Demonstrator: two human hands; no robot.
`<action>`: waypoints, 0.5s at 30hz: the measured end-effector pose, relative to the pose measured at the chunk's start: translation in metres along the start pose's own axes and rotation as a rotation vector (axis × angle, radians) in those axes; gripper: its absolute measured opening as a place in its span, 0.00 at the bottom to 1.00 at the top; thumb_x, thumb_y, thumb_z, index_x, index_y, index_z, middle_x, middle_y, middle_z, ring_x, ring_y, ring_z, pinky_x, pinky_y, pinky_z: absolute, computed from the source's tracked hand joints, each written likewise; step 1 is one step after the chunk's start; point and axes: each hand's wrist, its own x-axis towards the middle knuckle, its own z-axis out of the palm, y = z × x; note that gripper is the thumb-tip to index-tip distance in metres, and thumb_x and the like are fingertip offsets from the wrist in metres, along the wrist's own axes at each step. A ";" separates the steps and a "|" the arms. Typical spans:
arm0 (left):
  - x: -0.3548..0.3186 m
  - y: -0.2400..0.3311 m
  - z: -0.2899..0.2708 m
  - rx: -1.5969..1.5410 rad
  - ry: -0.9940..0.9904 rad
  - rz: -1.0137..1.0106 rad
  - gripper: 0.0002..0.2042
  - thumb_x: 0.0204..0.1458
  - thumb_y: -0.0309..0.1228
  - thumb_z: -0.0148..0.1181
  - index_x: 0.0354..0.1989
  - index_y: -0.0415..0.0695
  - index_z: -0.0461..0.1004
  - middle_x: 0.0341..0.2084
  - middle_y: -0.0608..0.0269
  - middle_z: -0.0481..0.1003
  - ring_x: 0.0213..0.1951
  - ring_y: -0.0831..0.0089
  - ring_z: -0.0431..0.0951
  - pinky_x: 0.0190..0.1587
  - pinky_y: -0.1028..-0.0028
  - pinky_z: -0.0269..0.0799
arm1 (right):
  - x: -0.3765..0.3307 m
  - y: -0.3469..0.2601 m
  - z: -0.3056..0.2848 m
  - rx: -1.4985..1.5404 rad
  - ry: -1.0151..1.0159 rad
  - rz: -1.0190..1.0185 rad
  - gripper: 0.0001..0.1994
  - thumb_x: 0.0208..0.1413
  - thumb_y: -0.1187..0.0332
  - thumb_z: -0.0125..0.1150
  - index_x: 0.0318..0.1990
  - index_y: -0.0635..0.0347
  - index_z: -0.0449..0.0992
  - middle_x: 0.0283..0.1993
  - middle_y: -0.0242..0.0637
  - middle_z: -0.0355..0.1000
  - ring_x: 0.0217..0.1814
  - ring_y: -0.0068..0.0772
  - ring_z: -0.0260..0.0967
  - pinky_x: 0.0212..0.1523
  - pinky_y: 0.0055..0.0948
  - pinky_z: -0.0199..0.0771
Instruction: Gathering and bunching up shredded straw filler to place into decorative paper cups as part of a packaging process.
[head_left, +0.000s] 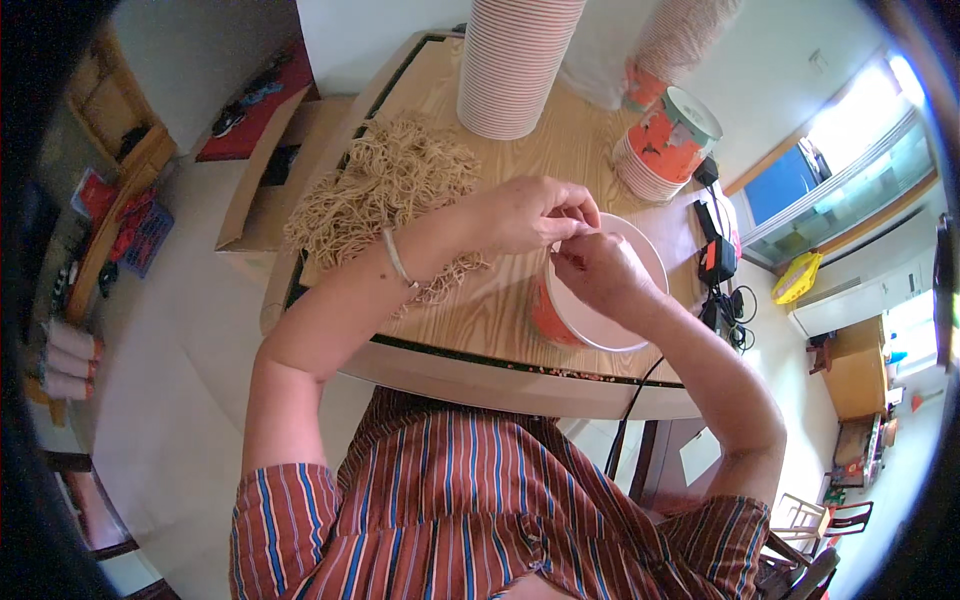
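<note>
We see first the wooden table (520, 150), which fills the middle of the view and carries everything else. On its far left part lies a big loose heap of dry noodles (385, 185), spreading toward the left forearm. At the far edge stand two tall stacks of paper cups (515, 65), and beside them a shorter, tilted stack with orange print (665, 140). Nearer to us, close to the front edge, stands one paper bowl (600, 290), orange outside and white inside, upright with its mouth open upward. Both hands meet above its far rim. The left hand (530, 212) comes in from the left, across the noodles, and its fingers are pinched narrowly together at the rim; the right hand (598, 272) reaches over the mouth of the bowl from the right and its fingers are curled close too. Between the fingertips there is something small and pale, but we cannot tell what it is. The bowl lies directly under the right hand, so this hand is the nearer one, while the noodle heap lies to the left, nearer to the left hand. A thin bracelet (397, 256) sits on the left wrist.
</note>
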 end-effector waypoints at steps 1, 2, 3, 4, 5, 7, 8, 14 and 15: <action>-0.004 -0.001 0.003 -0.024 0.050 -0.013 0.09 0.57 0.27 0.56 0.45 0.39 0.74 0.33 0.63 0.78 0.37 0.75 0.76 0.43 0.73 0.73 | 0.001 0.006 -0.002 0.070 -0.021 -0.033 0.10 0.56 0.63 0.55 0.30 0.57 0.78 0.23 0.46 0.75 0.25 0.42 0.76 0.30 0.43 0.75; -0.008 -0.001 0.007 -0.047 0.099 -0.026 0.11 0.57 0.26 0.55 0.47 0.39 0.73 0.35 0.61 0.78 0.38 0.74 0.77 0.46 0.72 0.73 | 0.004 0.011 -0.003 0.071 -0.020 -0.028 0.10 0.56 0.63 0.55 0.30 0.57 0.78 0.23 0.46 0.75 0.25 0.42 0.76 0.30 0.43 0.75; -0.012 -0.001 0.010 -0.048 0.097 -0.027 0.11 0.57 0.26 0.55 0.47 0.39 0.73 0.35 0.61 0.78 0.38 0.74 0.77 0.46 0.72 0.73 | 0.007 0.011 -0.007 0.253 -0.171 0.173 0.11 0.57 0.61 0.56 0.30 0.57 0.79 0.21 0.41 0.73 0.21 0.35 0.72 0.25 0.37 0.71; -0.017 0.000 0.014 -0.107 0.113 -0.030 0.12 0.56 0.24 0.56 0.48 0.40 0.72 0.38 0.61 0.78 0.40 0.73 0.77 0.47 0.72 0.73 | 0.009 0.011 -0.011 0.434 -0.322 0.374 0.11 0.58 0.60 0.56 0.31 0.56 0.79 0.19 0.36 0.71 0.18 0.27 0.68 0.20 0.31 0.66; -0.020 0.000 0.017 -0.165 0.129 -0.032 0.13 0.55 0.23 0.57 0.49 0.41 0.71 0.40 0.60 0.77 0.42 0.73 0.77 0.48 0.71 0.73 | 0.010 0.010 -0.014 0.575 -0.384 0.506 0.13 0.59 0.58 0.56 0.30 0.55 0.79 0.18 0.25 0.66 0.15 0.16 0.57 0.14 0.21 0.53; -0.027 -0.002 0.027 -0.047 0.209 0.032 0.12 0.54 0.23 0.58 0.46 0.41 0.72 0.39 0.59 0.76 0.41 0.68 0.77 0.46 0.69 0.73 | 0.008 0.013 -0.013 0.748 -0.410 0.527 0.13 0.60 0.59 0.56 0.29 0.57 0.78 0.18 0.25 0.65 0.15 0.15 0.55 0.13 0.20 0.50; -0.030 -0.002 0.030 0.070 0.290 0.097 0.10 0.52 0.23 0.58 0.44 0.41 0.72 0.37 0.57 0.74 0.40 0.63 0.76 0.44 0.66 0.74 | 0.008 0.014 -0.012 0.920 -0.434 0.546 0.14 0.61 0.60 0.55 0.28 0.58 0.78 0.18 0.24 0.63 0.14 0.15 0.52 0.12 0.19 0.46; -0.041 0.008 0.034 0.398 0.357 0.391 0.15 0.43 0.23 0.66 0.41 0.45 0.73 0.33 0.59 0.69 0.41 0.60 0.74 0.43 0.65 0.73 | 0.001 0.020 -0.014 1.168 -0.542 0.515 0.14 0.62 0.60 0.55 0.31 0.61 0.76 0.19 0.26 0.63 0.13 0.13 0.50 0.11 0.17 0.43; -0.041 0.007 0.034 0.398 0.357 0.391 0.15 0.43 0.23 0.66 0.41 0.45 0.73 0.33 0.59 0.69 0.41 0.60 0.74 0.43 0.65 0.73 | 0.001 0.023 -0.012 1.168 -0.543 0.514 0.14 0.62 0.60 0.55 0.31 0.61 0.76 0.19 0.26 0.63 0.13 0.13 0.50 0.11 0.17 0.43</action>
